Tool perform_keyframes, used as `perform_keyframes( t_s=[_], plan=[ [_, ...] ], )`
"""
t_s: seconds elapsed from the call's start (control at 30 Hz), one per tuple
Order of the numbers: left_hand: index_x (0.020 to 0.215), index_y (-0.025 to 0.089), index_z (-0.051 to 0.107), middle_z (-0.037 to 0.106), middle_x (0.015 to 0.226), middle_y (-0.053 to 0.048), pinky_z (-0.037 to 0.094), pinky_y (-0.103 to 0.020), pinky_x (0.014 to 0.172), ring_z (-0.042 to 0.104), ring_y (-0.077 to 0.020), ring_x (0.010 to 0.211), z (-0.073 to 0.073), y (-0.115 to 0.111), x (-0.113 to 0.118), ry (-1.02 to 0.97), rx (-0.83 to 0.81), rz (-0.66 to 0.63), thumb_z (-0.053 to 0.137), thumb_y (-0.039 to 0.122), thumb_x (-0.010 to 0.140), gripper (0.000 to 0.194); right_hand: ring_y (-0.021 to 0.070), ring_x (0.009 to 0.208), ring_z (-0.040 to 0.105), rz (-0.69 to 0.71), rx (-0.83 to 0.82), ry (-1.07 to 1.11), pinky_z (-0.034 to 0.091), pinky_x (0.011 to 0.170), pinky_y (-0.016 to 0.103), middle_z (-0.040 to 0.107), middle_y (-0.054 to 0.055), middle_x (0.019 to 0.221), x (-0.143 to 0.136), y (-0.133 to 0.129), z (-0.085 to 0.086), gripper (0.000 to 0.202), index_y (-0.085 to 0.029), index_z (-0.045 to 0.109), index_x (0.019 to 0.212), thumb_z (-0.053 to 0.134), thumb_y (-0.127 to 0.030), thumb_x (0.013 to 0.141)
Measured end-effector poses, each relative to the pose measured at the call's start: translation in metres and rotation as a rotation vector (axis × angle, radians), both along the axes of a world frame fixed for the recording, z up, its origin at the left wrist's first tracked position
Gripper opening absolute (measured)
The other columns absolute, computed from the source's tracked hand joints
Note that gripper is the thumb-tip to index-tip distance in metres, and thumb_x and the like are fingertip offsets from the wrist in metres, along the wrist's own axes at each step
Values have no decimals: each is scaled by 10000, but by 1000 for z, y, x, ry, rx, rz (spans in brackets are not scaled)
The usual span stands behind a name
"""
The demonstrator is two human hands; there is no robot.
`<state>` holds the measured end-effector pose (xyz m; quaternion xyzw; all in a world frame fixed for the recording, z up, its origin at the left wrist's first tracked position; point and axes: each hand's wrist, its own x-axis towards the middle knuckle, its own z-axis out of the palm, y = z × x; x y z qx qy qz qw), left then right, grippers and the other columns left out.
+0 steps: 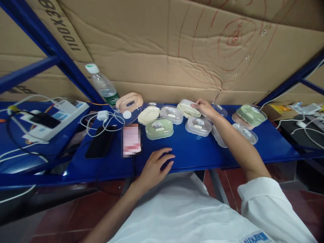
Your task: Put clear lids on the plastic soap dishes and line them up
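Note:
At the back of the blue table my right hand is closed on the edge of a whitish soap box part. Directly under that part lies a cream tray. My left hand rests by the front edge, fingers apart, holding nothing. Around the hands sit a green soap box, a grey one and a greyish-purple one. A cream piece lies to their left. My right forearm partly covers a clear-lidded piece.
A peach piece, a water bottle, a white charger with cable and two phones, one dark, one with a blurred screen, lie left. Right are a green tray and clear lid. Cardboard stands behind.

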<state>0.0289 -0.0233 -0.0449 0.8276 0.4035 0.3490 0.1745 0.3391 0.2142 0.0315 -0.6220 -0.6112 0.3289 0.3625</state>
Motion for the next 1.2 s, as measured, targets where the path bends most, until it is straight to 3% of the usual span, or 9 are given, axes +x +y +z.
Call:
perform_keyframes(
  t_s=[0.2, 0.3, 0.43, 0.53, 0.7, 0.83, 1.0, 1.1, 1.2],
  plan=[
    [1267, 292, 745, 715, 1430, -87, 569, -467, 1109, 706, -257, 1297, 3, -3, 0, -34, -73, -18, 625, 275, 1077, 225, 188, 756, 557, -81, 62, 104, 445, 732, 338, 593, -16, 778, -7, 4, 6, 504, -267, 489, 814, 823, -645, 805],
    [1350, 308, 696, 706, 1436, -92, 574, -464, 1120, 701, -254, 1307, 13, 5, 3, -207, -211, -41, 645, 309, 1072, 282, 195, 842, 617, -67, 226, 140, 499, 814, 351, 648, 0, 898, -17, -9, 4, 464, -275, 499, 906, 742, -670, 877],
    [1602, 382, 422, 522, 1648, -119, 611, -457, 1086, 654, -286, 1394, 42, 49, 18, -740, -499, 13, 819, 451, 953, 764, 247, 1022, 695, 29, 531, 151, 536, 949, 415, 715, 50, 1064, -41, -41, -1, 488, -288, 491, 995, 647, -748, 945],
    [1664, 457, 258, 446, 1701, -103, 553, -497, 1185, 610, -288, 1456, 68, 95, 31, -1003, -635, 110, 936, 453, 831, 1074, 264, 1169, 712, 190, 560, 188, 533, 1046, 440, 748, 73, 1172, -58, -71, -3, 491, -292, 502, 1015, 646, -759, 971],
    [1612, 398, 386, 594, 1576, -68, 530, -527, 1215, 614, -297, 1452, 78, 131, 40, -1098, -740, 76, 969, 424, 763, 1030, 220, 1069, 739, 425, 402, 377, 569, 960, 397, 777, 55, 1174, -73, -108, -8, 494, -290, 491, 997, 682, -745, 970],
    [1542, 308, 488, 630, 1545, -117, 560, -509, 1168, 639, -317, 1428, 58, 117, 36, -994, -634, 132, 941, 501, 777, 909, 179, 863, 698, 368, 270, 460, 544, 804, 330, 749, 7, 972, -77, -112, -10, 575, -284, 493, 953, 721, -808, 888],
    [1692, 358, 252, 532, 1657, -150, 558, -475, 1185, 614, -301, 1468, 35, 60, 20, -673, -460, 79, 898, 551, 854, 1076, 154, 664, 597, 274, 309, 481, 466, 640, 296, 619, -50, 742, -69, -108, 2, 542, -289, 484, 920, 688, -791, 918],
    [1746, 349, 94, 534, 1626, -175, 528, -517, 1217, 601, -316, 1478, 25, 19, 6, -377, -336, 71, 860, 546, 901, 1157, 171, 736, 683, 276, 457, 323, 517, 686, 319, 716, -13, 845, -58, -125, 5, 351, -287, 556, 981, 632, -624, 1044],
    [1680, 337, 340, 509, 1635, -166, 485, -574, 1253, 558, -356, 1513, 16, -8, -9, -103, -306, 120, 870, 464, 907, 946, 200, 917, 775, 362, 699, 4, 571, 865, 372, 812, 21, 1030, -47, -157, -7, 109, -290, 660, 1104, 664, -395, 1075]
  ],
)
